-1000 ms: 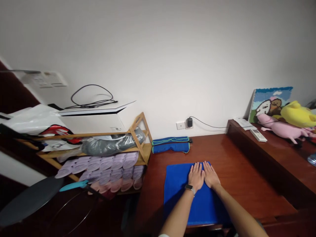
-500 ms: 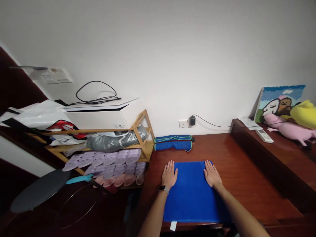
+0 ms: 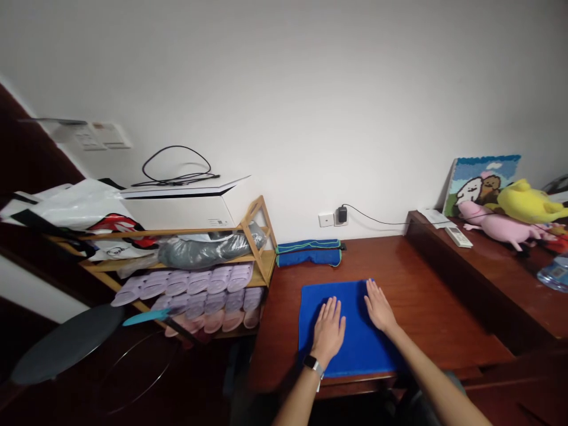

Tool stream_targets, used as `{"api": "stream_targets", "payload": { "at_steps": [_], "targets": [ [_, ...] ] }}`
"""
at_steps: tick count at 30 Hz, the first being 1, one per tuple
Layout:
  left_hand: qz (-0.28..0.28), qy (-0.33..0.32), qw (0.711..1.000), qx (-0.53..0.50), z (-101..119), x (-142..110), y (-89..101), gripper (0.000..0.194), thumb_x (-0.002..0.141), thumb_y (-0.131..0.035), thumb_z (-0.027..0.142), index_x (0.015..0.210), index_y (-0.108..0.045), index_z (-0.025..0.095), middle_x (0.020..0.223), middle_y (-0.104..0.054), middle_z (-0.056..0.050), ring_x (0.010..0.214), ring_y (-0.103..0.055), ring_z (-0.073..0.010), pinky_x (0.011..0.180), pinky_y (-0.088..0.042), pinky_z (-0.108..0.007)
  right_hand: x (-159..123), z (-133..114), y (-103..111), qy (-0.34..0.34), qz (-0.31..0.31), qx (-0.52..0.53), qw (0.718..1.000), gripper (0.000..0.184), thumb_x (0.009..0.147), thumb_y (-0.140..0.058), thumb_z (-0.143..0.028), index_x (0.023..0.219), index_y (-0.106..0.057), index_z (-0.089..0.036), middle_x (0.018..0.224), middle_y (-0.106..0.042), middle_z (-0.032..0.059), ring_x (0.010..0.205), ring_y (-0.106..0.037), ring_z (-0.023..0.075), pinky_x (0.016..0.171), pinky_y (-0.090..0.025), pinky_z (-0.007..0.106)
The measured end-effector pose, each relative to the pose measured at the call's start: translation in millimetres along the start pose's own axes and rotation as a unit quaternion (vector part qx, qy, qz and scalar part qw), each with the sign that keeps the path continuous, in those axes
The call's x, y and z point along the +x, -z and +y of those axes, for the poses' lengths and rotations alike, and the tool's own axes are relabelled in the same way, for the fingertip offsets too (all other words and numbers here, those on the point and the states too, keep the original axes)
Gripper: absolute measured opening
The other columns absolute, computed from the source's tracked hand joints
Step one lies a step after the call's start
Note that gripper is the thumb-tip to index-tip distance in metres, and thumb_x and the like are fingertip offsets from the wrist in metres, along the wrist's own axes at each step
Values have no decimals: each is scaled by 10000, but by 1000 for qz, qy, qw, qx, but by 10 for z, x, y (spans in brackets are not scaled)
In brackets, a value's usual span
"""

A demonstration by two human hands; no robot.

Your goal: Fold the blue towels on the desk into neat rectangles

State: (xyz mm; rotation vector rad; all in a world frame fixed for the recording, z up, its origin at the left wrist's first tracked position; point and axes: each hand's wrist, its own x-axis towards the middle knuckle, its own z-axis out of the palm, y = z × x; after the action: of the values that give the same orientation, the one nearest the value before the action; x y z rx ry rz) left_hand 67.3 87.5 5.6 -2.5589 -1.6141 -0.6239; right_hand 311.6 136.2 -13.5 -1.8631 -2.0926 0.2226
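A bright blue cloth [image 3: 355, 349] lies spread on the reddish-brown wooden table [image 3: 426, 307], close to its front edge. Over the cloth's left half is my left hand [image 3: 328, 334], fingers stretched out and palm down; whether it presses on the fabric I cannot tell. At the cloth's right edge my right hand [image 3: 379, 307] lies flat with straight fingers, partly covering the far right corner. Neither hand grips anything. Further back, near the wall, a folded blue fabric piece with green edging [image 3: 309, 254] rests on the table.
On the left stands a wooden rack [image 3: 261, 242] with purple and pink slippers, below a white box [image 3: 186, 210]. A raised ledge on the right bears a remote control [image 3: 458, 236], plush toys [image 3: 497, 225] and a plastic bottle [image 3: 554, 273]. A black plug [image 3: 342, 214] sits in the wall socket.
My left hand has moved right, from the cloth's left edge to over its surface. My right hand remains at the right edge. The view has turned slightly right.
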Motion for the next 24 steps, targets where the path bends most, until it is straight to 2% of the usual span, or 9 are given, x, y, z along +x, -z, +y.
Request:
{"api": "stream_targets", "payload": {
  "at_steps": [3,5,7,12,18,24],
  "targets": [
    [-20,-27,999,-21,329,1,-55,579,1090,-278,385,1645,-299,220,1691,-367,-62,1575,-301,-231,1281,-331,-484,-496,77,-119,20,31,5,999,683,1078,-153,-479,1674,-213,-151,1735,-212,74,1607,-157,214,1316,-165,446],
    [-36,-34,998,-26,478,20,-130,588,1090,-273,392,1648,-286,208,1695,-358,-63,1581,-285,-227,1286,-323,-478,-740,141,-213,4,13,-2,1000,707,1073,-182,-511,1665,-245,-129,1723,-242,99,1599,-194,234,1310,-197,452],
    [-49,-28,998,-25,570,19,-231,597,1087,-274,392,1655,-263,207,1699,-345,-65,1584,-275,-231,1290,-314,-487,-860,187,-279,-9,-10,-9,1000,728,1068,-200,-528,1653,-271,-100,1711,-264,126,1592,-217,246,1303,-220,457],
    [-83,2,996,-22,603,-65,-448,608,1075,-261,400,1655,-256,219,1680,-376,-91,1568,-316,-273,1276,-316,-559,-822,153,-288,3,-7,-41,999,689,1062,-235,-472,1644,-305,-110,1702,-274,123,1590,-223,255,1308,-194,482],
    [-92,6,996,-12,613,-63,-470,597,1075,-241,376,1640,-312,197,1678,-381,-89,1570,-310,-245,1292,-298,-511,-790,-20,-283,30,-6,-33,999,685,1070,-219,-451,1635,-300,-72,1710,-244,117,1599,-190,245,1312,-192,449],
    [-73,-7,997,-19,772,21,-527,604,1075,-258,392,1657,-244,232,1679,-383,-67,1570,-313,-257,1285,-307,-529,-812,-24,-287,29,-33,-17,999,692,1072,-215,-480,1639,-288,-91,1712,-235,105,1601,-180,244,1314,-193,455]
  ]
}}
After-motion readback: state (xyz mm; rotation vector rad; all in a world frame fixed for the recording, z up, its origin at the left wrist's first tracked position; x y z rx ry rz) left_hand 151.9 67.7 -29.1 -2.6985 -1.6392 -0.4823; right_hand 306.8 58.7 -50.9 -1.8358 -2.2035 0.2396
